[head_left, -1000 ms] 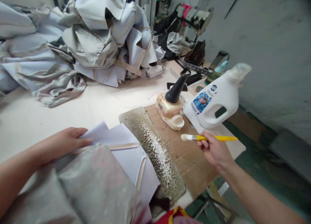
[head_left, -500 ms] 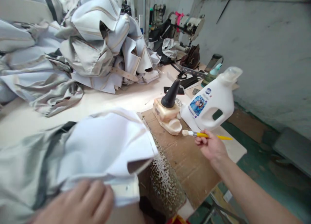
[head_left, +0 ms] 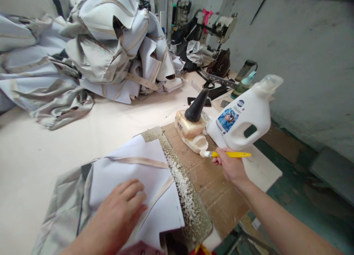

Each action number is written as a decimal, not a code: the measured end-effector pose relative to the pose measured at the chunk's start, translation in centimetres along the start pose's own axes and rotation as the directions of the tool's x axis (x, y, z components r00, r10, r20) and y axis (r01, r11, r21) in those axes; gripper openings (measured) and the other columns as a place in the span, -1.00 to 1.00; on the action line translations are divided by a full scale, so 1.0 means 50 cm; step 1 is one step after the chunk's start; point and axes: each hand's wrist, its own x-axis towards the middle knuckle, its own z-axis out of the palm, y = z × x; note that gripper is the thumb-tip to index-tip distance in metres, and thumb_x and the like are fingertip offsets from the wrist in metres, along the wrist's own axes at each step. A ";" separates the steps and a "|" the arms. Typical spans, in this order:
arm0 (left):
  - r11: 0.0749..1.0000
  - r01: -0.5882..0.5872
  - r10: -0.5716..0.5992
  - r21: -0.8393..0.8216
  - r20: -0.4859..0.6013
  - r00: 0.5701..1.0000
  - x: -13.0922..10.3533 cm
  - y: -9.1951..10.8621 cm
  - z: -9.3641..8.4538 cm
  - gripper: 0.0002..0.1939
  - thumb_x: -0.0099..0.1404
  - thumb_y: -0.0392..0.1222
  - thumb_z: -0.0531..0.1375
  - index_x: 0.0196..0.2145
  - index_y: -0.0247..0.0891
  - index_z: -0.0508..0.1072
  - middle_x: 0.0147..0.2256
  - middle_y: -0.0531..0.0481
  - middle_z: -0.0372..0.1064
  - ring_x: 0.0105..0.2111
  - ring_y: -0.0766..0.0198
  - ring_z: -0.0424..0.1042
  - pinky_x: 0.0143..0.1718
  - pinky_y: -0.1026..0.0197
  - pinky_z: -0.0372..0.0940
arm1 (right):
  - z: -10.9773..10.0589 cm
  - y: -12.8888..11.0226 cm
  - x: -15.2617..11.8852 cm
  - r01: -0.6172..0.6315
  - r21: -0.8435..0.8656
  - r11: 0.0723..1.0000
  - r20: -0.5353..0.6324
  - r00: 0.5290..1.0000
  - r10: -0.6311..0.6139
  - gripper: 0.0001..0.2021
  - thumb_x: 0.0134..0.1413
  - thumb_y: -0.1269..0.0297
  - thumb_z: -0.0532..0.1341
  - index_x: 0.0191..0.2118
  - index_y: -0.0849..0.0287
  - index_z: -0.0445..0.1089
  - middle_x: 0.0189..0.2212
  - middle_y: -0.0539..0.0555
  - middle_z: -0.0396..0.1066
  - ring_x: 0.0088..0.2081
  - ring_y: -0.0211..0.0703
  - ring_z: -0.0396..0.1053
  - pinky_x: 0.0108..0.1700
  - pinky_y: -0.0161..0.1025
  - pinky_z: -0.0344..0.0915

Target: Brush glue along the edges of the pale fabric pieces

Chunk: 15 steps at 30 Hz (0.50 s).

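A yellow-handled paintbrush (head_left: pixel 229 154) is held in my right hand (head_left: pixel 231 166), its pale bristles touching the rim of a small cream-coloured dish (head_left: pixel 199 143). The dish is joined to a yellowish block with a black cone (head_left: pixel 197 106) on top. My left hand (head_left: pixel 128 199) rests on a white stiff-lined fabric piece (head_left: pixel 116 177), fingers loosely bent and gripping no edge. Tan strips run across this piece, and grey cloth (head_left: pixel 68 196) joins it on the left. Its right edge overlaps a board crusted with dried white glue-like lumps (head_left: pixel 182 181).
Behind the dish stands a white jug (head_left: pixel 243 116) with a blue label. Brown cardboard (head_left: pixel 212 192) covers the table's right part. A tall heap of similar fabric pieces (head_left: pixel 107 59) fills the back left. A phone (head_left: pixel 207 102) lies behind the cone, with sewing machinery (head_left: pixel 221 28) farther back.
The fabric piece has come down and lies flatter on the board, turned so its tan strips show. My left hand moved up and right onto it. The brush moved left to the dish.
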 end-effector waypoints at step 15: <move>0.882 0.437 -0.462 0.178 0.139 0.876 0.105 -0.167 -0.049 -0.44 0.18 0.23 -0.03 0.10 0.07 0.22 0.04 -0.11 0.17 -0.02 -0.02 0.22 -0.05 0.01 0.16 | 0.042 -0.042 0.082 0.131 -0.457 0.880 0.082 0.991 -0.105 -0.81 -0.11 0.23 0.21 -0.64 0.15 0.35 -0.78 -0.08 0.29 -0.67 -0.27 0.22 -0.55 -0.33 0.14</move>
